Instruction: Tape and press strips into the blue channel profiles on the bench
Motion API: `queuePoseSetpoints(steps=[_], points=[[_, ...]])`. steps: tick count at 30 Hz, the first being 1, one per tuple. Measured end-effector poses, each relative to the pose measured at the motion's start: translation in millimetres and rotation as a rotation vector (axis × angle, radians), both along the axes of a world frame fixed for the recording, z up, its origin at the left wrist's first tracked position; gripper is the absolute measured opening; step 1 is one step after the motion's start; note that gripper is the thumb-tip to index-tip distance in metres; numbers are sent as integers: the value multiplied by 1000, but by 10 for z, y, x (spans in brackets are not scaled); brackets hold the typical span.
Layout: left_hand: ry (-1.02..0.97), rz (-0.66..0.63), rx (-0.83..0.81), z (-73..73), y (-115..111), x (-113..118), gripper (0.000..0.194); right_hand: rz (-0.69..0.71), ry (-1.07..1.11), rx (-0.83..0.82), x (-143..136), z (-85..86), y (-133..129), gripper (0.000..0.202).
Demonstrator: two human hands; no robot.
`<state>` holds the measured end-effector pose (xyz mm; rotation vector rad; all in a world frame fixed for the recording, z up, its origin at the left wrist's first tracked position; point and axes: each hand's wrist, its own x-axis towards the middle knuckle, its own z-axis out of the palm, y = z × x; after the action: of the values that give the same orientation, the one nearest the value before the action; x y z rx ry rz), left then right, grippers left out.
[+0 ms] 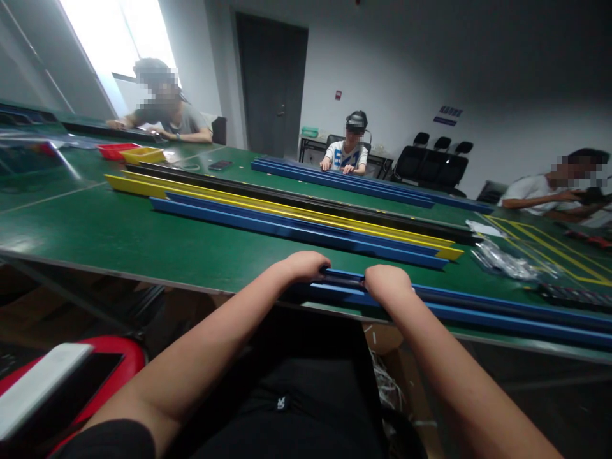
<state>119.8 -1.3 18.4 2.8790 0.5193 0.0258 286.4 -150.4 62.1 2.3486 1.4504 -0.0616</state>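
Observation:
A long blue channel-shaped rail [471, 311] lies along the near edge of the table, running out to the right. Inside its groove is a dark strip [344, 279], visible between my two hands. My left hand [306, 265] is closed on the strip near the rail's left end, with its fingers curled down and partly hidden. A short way to the right, my right hand [389, 284] is also closed on the strip, knuckles up. Just beyond my hands lie another blue rail [296, 231], a yellow rail [268, 210] and black rails [306, 199], roughly parallel.
Across the green table [86, 220], a person [347, 153] touches more blue rails [335, 178]. Other people sit at left [184, 121] and right [530, 194]. Clear plastic bags [502, 258] lie at right, red [115, 151] and yellow trays [142, 155] at left. A red stool [127, 350] stands beside me.

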Motion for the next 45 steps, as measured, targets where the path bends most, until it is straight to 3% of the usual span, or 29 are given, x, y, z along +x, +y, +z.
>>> queuePoseSetpoints(steps=[5,12,16,20,24,28,31,35,45], points=[[64,23,35,4,-58,139,24,-9,-2,19,-15,-48,14,33],[38,-47,40,11,-374,633,22,-32,-15,23,-64,-48,32,36],[-8,-99,54,26,-428,615,21,0,-3,18,-93,-9,-38,36],[-35,-112,82,49,-261,215,18,134,84,-3,-152,108,-81,42],[25,-25,15,83,154,-526,17,242,165,-15,-122,270,-32,44],[74,73,0,109,560,-1188,11,184,106,-36,59,332,18,51],[97,126,3,98,662,-1329,7,113,43,-76,178,268,1,49],[67,116,25,49,530,-1054,14,83,-4,-62,203,125,-65,45],[66,-8,54,5,-128,235,23,32,-36,21,120,-49,-70,34]])
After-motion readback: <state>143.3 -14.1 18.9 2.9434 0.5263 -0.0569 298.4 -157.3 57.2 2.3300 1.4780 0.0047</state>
